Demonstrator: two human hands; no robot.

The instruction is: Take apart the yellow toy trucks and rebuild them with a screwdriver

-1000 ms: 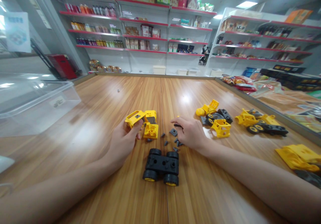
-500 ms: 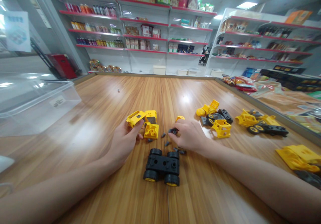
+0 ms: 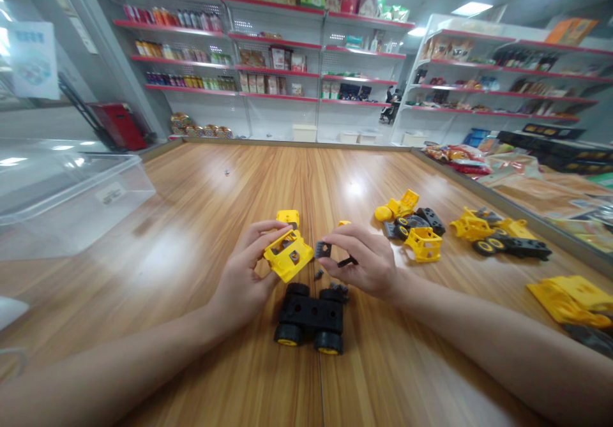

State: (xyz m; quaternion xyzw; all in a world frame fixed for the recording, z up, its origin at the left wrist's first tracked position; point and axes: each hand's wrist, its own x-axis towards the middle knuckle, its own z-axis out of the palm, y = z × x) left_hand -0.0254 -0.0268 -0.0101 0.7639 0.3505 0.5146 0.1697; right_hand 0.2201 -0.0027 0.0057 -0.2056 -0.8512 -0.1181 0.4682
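Note:
My left hand [image 3: 253,264] grips a yellow toy truck body part [image 3: 288,260], tilted so that an opening shows. Close to its right side, my right hand [image 3: 366,258] pinches a small dark grey toy part [image 3: 324,249]; a thin black piece [image 3: 347,262] sticks out below the same fingers. A black toy chassis [image 3: 311,312] with four wheels lies on the table just nearer to me. Behind my left fingers another yellow piece [image 3: 288,216] shows in part. Small grey fasteners [image 3: 318,275] lie between the hands and by the chassis.
To the right lie yellow and black toy vehicle parts [image 3: 424,244], more parts [image 3: 510,235] farther over, and a yellow piece [image 3: 569,299] near the edge. A clear plastic bin [image 3: 96,197] stands at left. Stocked shelves [image 3: 275,41] line the back.
My left hand has turned the yellow body part and brought it to the right. My right hand has lifted the dark grey part off the table and turned it up beside it.

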